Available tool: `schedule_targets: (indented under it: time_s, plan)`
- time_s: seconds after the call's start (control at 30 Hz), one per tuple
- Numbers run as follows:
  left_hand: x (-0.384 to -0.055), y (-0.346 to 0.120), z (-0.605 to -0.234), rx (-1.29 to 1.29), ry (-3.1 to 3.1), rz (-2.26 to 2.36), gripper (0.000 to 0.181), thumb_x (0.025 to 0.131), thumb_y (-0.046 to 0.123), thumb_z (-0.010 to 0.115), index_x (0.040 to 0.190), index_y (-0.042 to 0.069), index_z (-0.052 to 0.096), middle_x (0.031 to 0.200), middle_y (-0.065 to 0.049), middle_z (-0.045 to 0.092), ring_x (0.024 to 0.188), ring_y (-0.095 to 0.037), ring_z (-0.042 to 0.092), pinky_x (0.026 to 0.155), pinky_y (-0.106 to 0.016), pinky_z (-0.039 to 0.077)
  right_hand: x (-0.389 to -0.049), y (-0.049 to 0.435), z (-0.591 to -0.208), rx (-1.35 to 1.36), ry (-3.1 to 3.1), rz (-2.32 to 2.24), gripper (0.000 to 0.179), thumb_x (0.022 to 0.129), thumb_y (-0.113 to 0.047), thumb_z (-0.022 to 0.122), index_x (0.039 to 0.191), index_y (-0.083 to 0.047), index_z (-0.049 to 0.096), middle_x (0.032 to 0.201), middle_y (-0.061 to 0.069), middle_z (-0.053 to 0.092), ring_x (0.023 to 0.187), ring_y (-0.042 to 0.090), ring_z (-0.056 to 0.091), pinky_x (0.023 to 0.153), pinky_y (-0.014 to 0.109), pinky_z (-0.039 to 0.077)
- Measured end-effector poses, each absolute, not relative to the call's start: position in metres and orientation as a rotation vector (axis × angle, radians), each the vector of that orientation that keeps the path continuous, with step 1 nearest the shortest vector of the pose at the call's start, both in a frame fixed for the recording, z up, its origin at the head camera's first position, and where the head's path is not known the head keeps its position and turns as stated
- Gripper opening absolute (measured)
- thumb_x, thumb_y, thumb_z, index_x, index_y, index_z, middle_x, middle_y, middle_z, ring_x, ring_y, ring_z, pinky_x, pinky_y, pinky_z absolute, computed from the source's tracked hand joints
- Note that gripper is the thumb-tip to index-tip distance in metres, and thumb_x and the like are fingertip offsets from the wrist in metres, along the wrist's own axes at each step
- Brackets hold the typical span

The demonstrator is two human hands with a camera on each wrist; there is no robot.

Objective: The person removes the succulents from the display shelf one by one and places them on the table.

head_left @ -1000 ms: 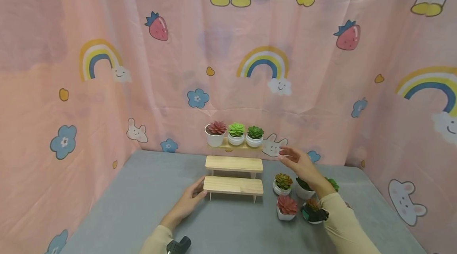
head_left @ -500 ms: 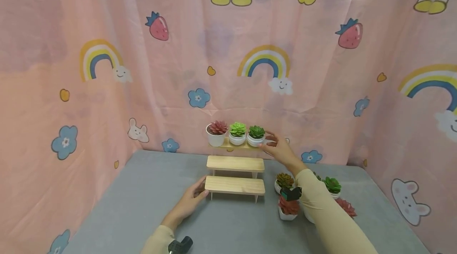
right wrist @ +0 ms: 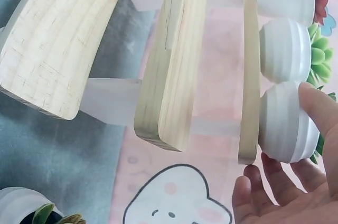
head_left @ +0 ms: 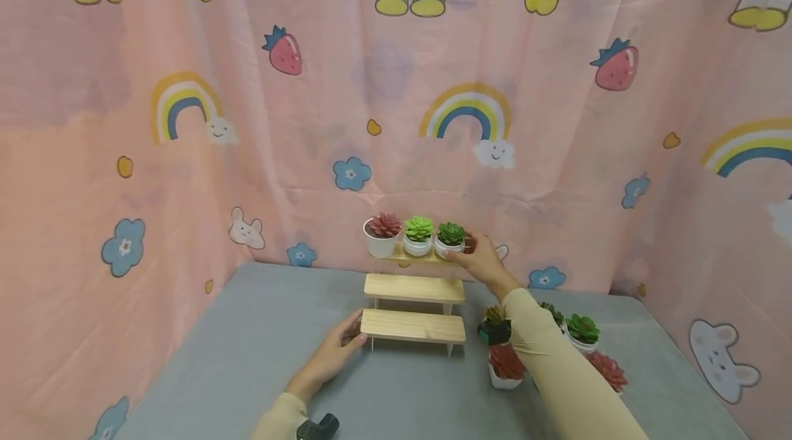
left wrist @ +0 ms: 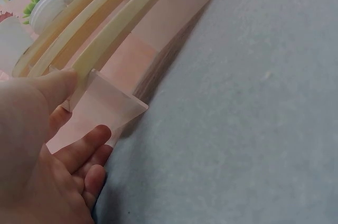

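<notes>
A three-tier display stand [head_left: 414, 287] with pale wooden boards and translucent side panels stands on the grey table. My left hand [head_left: 328, 357] holds its lowest board at the left end; in the left wrist view the thumb [left wrist: 60, 84] lies against the board's edge. Along the top board sit a red succulent [head_left: 382, 235], a light green succulent [head_left: 418, 235] and a dark green succulent [head_left: 450, 239], all in white pots. My right hand [head_left: 485, 262] grips the dark green one's ribbed pot [right wrist: 288, 123] from the right, thumb on its front and fingers round its side.
More potted succulents stand on the table [head_left: 247, 357] at the right, including a red one [head_left: 506, 366], a green one [head_left: 583, 331] and another red one [head_left: 606, 371]. My right forearm [head_left: 557, 364] covers part of this group. A pink printed curtain [head_left: 297, 137] hangs behind.
My right hand has moved left from above the table succulents to the dark green one on the top board and taken hold of its pot. The left hand stays at the stand.
</notes>
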State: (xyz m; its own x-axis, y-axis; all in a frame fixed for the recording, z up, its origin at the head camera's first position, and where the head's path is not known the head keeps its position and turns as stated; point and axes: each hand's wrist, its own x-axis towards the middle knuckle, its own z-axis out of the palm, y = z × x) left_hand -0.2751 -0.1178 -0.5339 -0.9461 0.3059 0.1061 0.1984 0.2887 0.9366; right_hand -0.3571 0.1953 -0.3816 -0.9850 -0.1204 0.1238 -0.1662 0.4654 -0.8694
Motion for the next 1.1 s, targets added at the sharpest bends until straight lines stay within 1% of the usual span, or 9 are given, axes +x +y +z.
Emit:
schedule_targets:
  time_s: [0.1,0.33,0.5,0.73,0.9,1.0,1.07,1.1]
  plan:
    - [-0.274,-0.117,-0.534,0.480,2.449,1.748,0.069,0.104,0.039,0.054,0.160,0.008,0.028,0.144,-0.021,0.056,0.133,-0.039,0.054,0.110,-0.059,0.042,-0.358,0.197,-0.383,0.233,-2.644,1.570,0.071,0.095,-0.021,0.071,0.153,0.002,0.036,0.148,0.029,0.047,0.131,0.042,0.052,0.111,0.053,0.044]
    - [-0.276,-0.117,-0.532,0.477,2.465,1.752,0.066,0.106,0.037,0.053,0.160,0.008,0.028,0.148,-0.021,0.053,0.135,-0.038,0.052,0.113,-0.058,0.040,-0.350,0.210,-0.380,0.241,-2.634,1.548,0.073,0.097,-0.024,0.070,0.155,0.001,0.034,0.148,0.028,0.047,0.132,0.042,0.053,0.107,0.052,0.048]
    - [-0.278,-0.118,-0.535,0.489,2.455,1.753,0.067,0.105,0.036,0.054,0.160,0.008,0.029,0.145,-0.022,0.055,0.133,-0.037,0.054,0.112,-0.058,0.041,-0.331,0.222,-0.370,0.280,-2.652,1.539,0.079,0.096,-0.028,0.070,0.157,0.001,0.028,0.151,0.029,0.043,0.133,0.043,0.051,0.106,0.054,0.048]
    - [-0.277,-0.118,-0.536,0.495,2.454,1.756,0.067,0.104,0.037,0.055,0.159,0.006,0.030,0.142,-0.022,0.057,0.132,-0.038,0.055,0.111,-0.060,0.041,-0.305,0.238,-0.356,0.298,-2.711,1.411,0.090,0.095,-0.033,0.071,0.159,0.003,0.019,0.156,0.032,0.033,0.138,0.047,0.043,0.110,0.060,0.042]
    - [-0.278,-0.117,-0.535,0.485,2.447,1.762,0.067,0.104,0.037,0.056,0.159,0.008,0.031,0.142,-0.020,0.058,0.132,-0.037,0.055,0.112,-0.059,0.040,-0.286,0.247,-0.350,0.340,-2.711,1.355,0.091,0.096,-0.032,0.070,0.158,0.007,0.016,0.156,0.036,0.032,0.136,0.051,0.043,0.108,0.062,0.043]
    - [-0.277,-0.117,-0.535,0.477,2.443,1.766,0.068,0.104,0.037,0.056,0.159,0.007,0.031,0.143,-0.020,0.057,0.132,-0.036,0.054,0.113,-0.059,0.040,-0.274,0.251,-0.351,0.376,-2.699,1.340,0.089,0.096,-0.028,0.070,0.157,0.010,0.017,0.155,0.037,0.032,0.133,0.051,0.046,0.105,0.060,0.046]
    - [-0.276,-0.118,-0.535,0.476,2.440,1.768,0.068,0.104,0.037,0.056,0.159,0.007,0.031,0.143,-0.021,0.057,0.132,-0.037,0.054,0.113,-0.059,0.039,-0.267,0.254,-0.353,0.401,-2.689,1.318,0.087,0.096,-0.026,0.070,0.156,0.010,0.020,0.153,0.037,0.035,0.128,0.048,0.051,0.101,0.054,0.050]
    - [-0.275,-0.118,-0.535,0.476,2.442,1.768,0.068,0.104,0.037,0.056,0.159,0.007,0.031,0.143,-0.021,0.057,0.132,-0.037,0.054,0.113,-0.060,0.039,-0.264,0.255,-0.354,0.424,-2.674,1.316,0.083,0.096,-0.024,0.070,0.155,0.011,0.024,0.151,0.037,0.040,0.125,0.047,0.055,0.098,0.050,0.053]
